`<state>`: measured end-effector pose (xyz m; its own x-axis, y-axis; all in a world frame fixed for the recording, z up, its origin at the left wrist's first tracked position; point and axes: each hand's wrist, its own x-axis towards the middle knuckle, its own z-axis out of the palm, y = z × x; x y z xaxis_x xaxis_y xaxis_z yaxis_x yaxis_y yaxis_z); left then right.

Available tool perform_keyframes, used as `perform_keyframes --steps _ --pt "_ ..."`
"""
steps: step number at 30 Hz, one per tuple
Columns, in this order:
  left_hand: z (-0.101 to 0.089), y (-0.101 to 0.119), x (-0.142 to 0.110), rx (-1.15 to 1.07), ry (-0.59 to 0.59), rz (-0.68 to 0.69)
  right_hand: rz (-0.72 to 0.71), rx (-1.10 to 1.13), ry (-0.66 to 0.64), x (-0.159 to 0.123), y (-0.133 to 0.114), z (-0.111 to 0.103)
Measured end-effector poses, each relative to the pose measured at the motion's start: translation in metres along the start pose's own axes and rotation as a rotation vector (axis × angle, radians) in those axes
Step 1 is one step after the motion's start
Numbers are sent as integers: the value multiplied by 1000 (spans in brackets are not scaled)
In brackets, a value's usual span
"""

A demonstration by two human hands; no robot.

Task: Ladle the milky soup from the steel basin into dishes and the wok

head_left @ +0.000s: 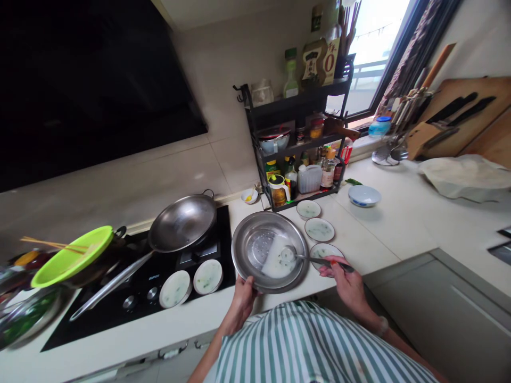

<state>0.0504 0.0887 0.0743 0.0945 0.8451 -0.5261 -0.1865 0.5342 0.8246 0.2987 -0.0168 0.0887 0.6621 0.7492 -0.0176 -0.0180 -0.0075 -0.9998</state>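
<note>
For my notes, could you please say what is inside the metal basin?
Whitish liquid and a ladle's bowl; the basin's bottom shows partly, but beneath the liquid it's hidden.

On the black stove (226,255) there is a metal wok (181,221), and its long handle (112,286) points to the lower left. Further left is a bright green basin (51,272), with chopsticks (51,244) lying across it. A dark rack (299,100) stands on the surface (379,231) and carries several bottles (291,77). To its right are a pale blue dish (364,197) and, near the window (375,42), knives (455,109) in a wooden block (420,139) before a cutting board (489,96).
</note>
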Motion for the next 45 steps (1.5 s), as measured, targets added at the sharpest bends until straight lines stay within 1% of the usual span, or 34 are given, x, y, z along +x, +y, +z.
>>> perform_keyframes --steps 5,9,16,24,31,37,45 --pt "1 2 -2 12 12 0 7 62 26 0 -3 -2" --pt "1 3 -3 5 4 5 29 132 64 3 1 -4" --pt "-1 0 0 12 -5 6 40 212 74 5 6 -4" --pt "0 1 0 6 6 -3 69 219 72 5 3 -2" --pt "-1 2 0 13 13 -6 59 232 90 6 4 -1" --pt "0 2 0 17 15 -5 81 278 102 6 0 0" --pt "-1 2 0 15 11 -6 72 297 107 5 -2 0"
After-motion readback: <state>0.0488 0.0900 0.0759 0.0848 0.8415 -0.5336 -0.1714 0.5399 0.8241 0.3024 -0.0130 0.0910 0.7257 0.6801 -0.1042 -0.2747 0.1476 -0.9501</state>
